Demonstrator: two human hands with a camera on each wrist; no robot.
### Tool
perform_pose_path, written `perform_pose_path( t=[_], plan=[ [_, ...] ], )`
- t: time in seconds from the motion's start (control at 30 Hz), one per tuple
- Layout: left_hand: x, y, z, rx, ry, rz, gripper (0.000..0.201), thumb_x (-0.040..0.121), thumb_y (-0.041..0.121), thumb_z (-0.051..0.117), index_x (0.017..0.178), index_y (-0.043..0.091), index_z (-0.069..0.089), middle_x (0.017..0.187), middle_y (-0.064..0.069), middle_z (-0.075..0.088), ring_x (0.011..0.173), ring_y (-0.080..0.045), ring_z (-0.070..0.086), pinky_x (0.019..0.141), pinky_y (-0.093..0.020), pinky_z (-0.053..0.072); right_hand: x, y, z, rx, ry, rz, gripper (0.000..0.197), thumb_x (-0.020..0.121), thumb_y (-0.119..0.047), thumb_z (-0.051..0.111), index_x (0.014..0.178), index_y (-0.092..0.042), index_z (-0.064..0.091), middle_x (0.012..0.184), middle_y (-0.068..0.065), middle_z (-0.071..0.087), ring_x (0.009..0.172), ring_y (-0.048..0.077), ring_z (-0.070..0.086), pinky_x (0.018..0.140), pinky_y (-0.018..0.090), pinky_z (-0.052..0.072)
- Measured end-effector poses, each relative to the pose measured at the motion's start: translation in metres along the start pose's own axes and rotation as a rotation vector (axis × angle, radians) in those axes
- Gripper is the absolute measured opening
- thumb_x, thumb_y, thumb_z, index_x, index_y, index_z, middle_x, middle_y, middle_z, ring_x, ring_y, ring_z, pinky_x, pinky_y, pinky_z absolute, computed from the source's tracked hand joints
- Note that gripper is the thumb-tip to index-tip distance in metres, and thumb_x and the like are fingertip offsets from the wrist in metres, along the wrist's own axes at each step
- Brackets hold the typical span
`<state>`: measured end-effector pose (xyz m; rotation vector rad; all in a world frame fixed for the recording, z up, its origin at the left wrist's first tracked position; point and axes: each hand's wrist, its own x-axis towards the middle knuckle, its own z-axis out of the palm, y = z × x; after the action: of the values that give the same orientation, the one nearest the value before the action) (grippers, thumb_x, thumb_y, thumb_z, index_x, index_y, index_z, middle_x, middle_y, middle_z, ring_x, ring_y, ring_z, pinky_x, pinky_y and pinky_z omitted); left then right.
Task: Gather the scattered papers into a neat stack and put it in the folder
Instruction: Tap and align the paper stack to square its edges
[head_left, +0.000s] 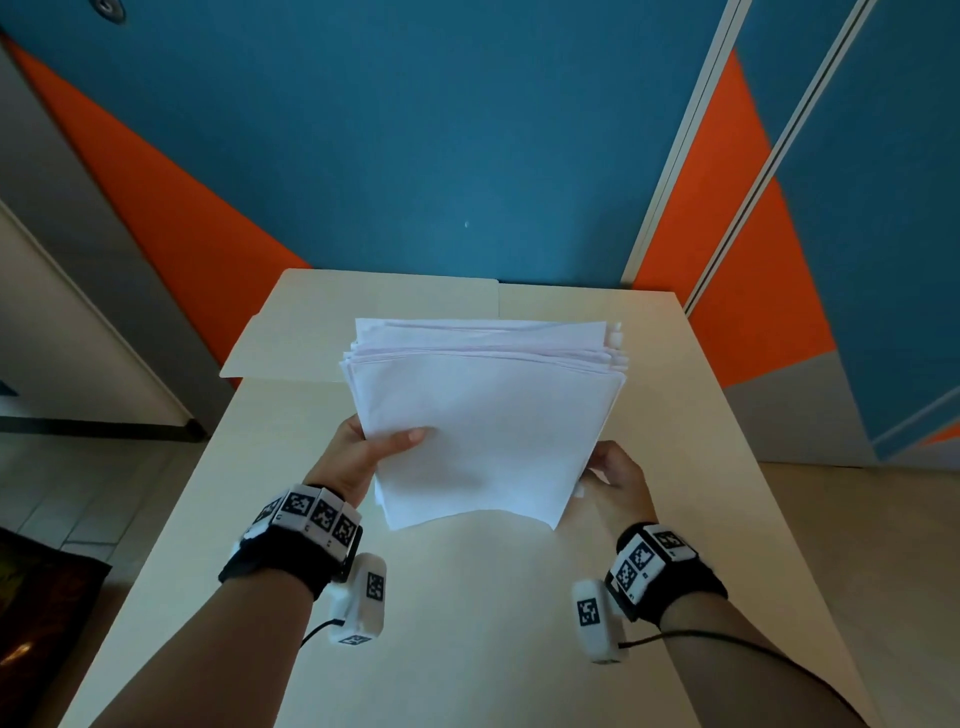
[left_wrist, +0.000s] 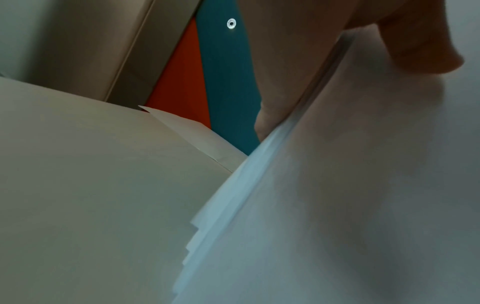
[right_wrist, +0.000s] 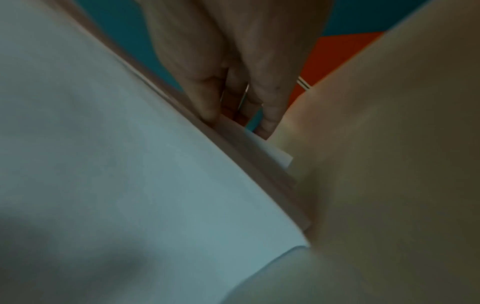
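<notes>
Both hands lift the paper stack (head_left: 483, 415) above the counter (head_left: 467, 597): left hand (head_left: 358, 457) pinches it under the thumb, right hand (head_left: 615, 475) clasps its edge. Staggered sheets (edges uneven) could slip out before reaching the open folder (head_left: 291, 322) behind.

white paper stack (head_left: 483, 415) held tilted, cream folder (head_left: 374, 306) open behind

stack (head_left: 483, 410) above table (head_left: 467, 597), folder (head_left: 374, 306) behind
</notes>
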<state>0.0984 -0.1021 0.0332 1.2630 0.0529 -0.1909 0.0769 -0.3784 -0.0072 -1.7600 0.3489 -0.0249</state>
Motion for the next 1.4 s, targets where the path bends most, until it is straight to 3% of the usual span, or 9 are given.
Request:
perform_pose_path(
  t=[0.23, 0.4, 0.53, 0.63, 0.8, 1.0, 1.13, 1.27, 1.4],
  plan=[
    [0.004, 0.012, 0.004, 0.012, -0.016, 0.027, 0.059, 0.02, 0.04, 0.092, 0.074, 0.023, 0.077, 0.082, 0.005, 0.076, 0.078, -0.011, 0.072, 0.067, -0.024, 0.057, -0.001, 0.018, -0.003, -0.144, 0.088, 0.06, 0.033, 0.077, -0.001, 0.067, 0.055, -0.024, 0.06, 0.061, -0.013, 0.064, 0.056, -0.01, 0.059, 0.058, 0.004, 0.041],
    [0.003, 0.013, 0.003, 0.03, -0.043, 0.038, 0.061, 0.022, 0.039, 0.092, 0.079, 0.024, 0.076, 0.087, 0.004, 0.076, 0.083, -0.014, 0.072, 0.067, -0.027, 0.057, -0.001, 0.012, 0.001, -0.173, 0.01, 0.039, 0.023, 0.083, 0.0, 0.058, 0.085, -0.022, 0.064, 0.097, 0.002, 0.067, 0.102, 0.023, 0.064, 0.084, 0.027, 0.046],
    [0.003, 0.018, 0.004, 0.046, -0.041, 0.051, 0.059, 0.024, 0.04, 0.092, 0.078, 0.021, 0.077, 0.087, 0.003, 0.076, 0.084, -0.015, 0.072, 0.072, -0.028, 0.057, -0.009, -0.053, -0.003, 0.359, -0.043, -0.075, 0.031, 0.096, -0.03, 0.042, 0.119, -0.021, 0.061, 0.115, -0.009, 0.068, 0.106, 0.004, 0.063, 0.088, 0.024, 0.049],
    [0.003, 0.023, 0.009, 0.059, -0.038, 0.064, 0.049, 0.033, 0.032, 0.091, 0.079, 0.022, 0.077, 0.088, 0.003, 0.076, 0.086, -0.017, 0.071, 0.077, -0.032, 0.057, -0.018, -0.087, 0.002, 0.542, -0.11, -0.118, 0.045, 0.094, -0.052, 0.027, 0.115, -0.031, 0.06, 0.106, -0.009, 0.072, 0.097, 0.005, 0.067, 0.075, 0.021, 0.053],
    [-0.004, 0.03, 0.015, 0.062, 0.012, 0.139, 0.055, 0.032, 0.053, 0.088, 0.077, 0.024, 0.078, 0.083, 0.005, 0.077, 0.079, -0.012, 0.072, 0.069, -0.027, 0.057, -0.032, -0.103, 0.018, 0.486, 0.059, -0.158, 0.073, 0.058, -0.086, 0.048, 0.11, -0.036, 0.06, 0.121, 0.003, 0.062, 0.116, 0.022, 0.057, 0.105, 0.048, 0.041],
    [-0.007, 0.041, 0.026, -0.04, 0.215, 0.223, 0.059, 0.055, 0.078, 0.061, 0.074, 0.024, 0.077, 0.08, 0.005, 0.074, 0.077, -0.003, 0.069, 0.077, -0.024, 0.053, -0.025, -0.129, 0.015, 0.359, 0.121, -0.407, 0.039, 0.074, -0.058, 0.053, 0.111, -0.046, 0.047, 0.115, -0.003, 0.057, 0.114, 0.013, 0.053, 0.101, 0.033, 0.041],
    [-0.01, 0.048, 0.034, -0.077, 0.378, 0.3, 0.077, 0.06, 0.078, 0.057, 0.09, 0.007, 0.059, 0.093, -0.016, 0.055, 0.089, -0.024, 0.055, 0.084, -0.037, 0.04, -0.013, -0.137, 0.015, 0.322, 0.148, -0.369, 0.019, 0.085, -0.032, 0.062, 0.101, -0.023, 0.061, 0.089, -0.01, 0.059, 0.085, 0.001, 0.055, 0.08, 0.019, 0.042],
    [-0.013, 0.056, 0.053, 0.052, 0.475, 0.496, 0.05, 0.074, 0.055, 0.053, 0.055, 0.01, 0.039, 0.062, -0.006, 0.034, 0.064, -0.021, 0.03, 0.06, -0.031, 0.021, -0.009, -0.133, 0.016, 0.334, 0.184, -0.354, 0.01, 0.084, -0.014, 0.064, 0.075, -0.013, 0.059, 0.066, -0.006, 0.053, 0.059, -0.003, 0.047, 0.062, 0.01, 0.041],
    [-0.009, 0.057, 0.062, 0.058, 0.611, 0.503, 0.025, 0.071, 0.036, 0.061, 0.053, 0.024, 0.05, 0.049, 0.013, 0.045, 0.06, -0.014, 0.04, 0.062, -0.028, 0.032, -0.013, -0.132, 0.016, 0.371, 0.205, -0.37, 0.013, 0.082, -0.003, 0.06, 0.084, -0.015, 0.057, 0.074, -0.002, 0.055, 0.064, -0.001, 0.05, 0.063, 0.01, 0.042]
  ],
)
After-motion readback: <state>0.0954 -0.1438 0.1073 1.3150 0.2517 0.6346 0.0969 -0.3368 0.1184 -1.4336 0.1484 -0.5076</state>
